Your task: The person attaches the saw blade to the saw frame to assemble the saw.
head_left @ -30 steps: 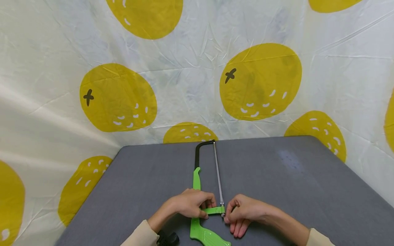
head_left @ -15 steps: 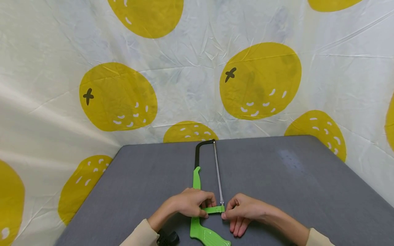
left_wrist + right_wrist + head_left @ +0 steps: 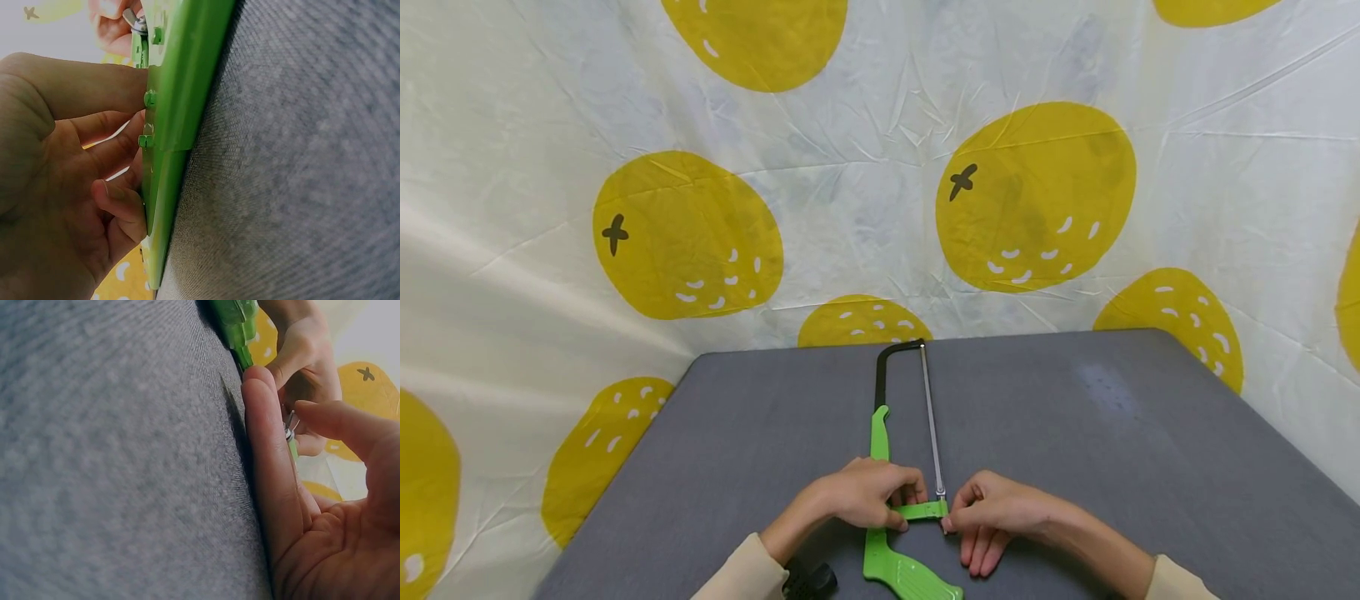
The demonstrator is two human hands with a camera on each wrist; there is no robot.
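Note:
A hacksaw with a green handle (image 3: 917,579) and black front frame (image 3: 881,379) lies flat on the grey table, its thin blade (image 3: 932,417) on the right side. My left hand (image 3: 867,492) grips the green frame where the short crosspiece (image 3: 922,512) branches off, thumb on the near side and fingers beyond. At the blade's near end, my right hand (image 3: 996,512) pinches a small metal wing nut with thumb and index finger, its other fingers resting low by the table. The wing nut (image 3: 134,20) shows in the left wrist view, and its tip meets my right thumb in the right wrist view.
Grey fabric covers the table (image 3: 1037,417). A black object (image 3: 808,581) lies beside my left forearm at the near edge. Behind the table hangs a pale curtain (image 3: 865,233) printed with large yellow fruit.
My right thumb and index finger have shifted around the wing nut, closing over it and then moving slightly. The left hand and the hacksaw have stayed in place.

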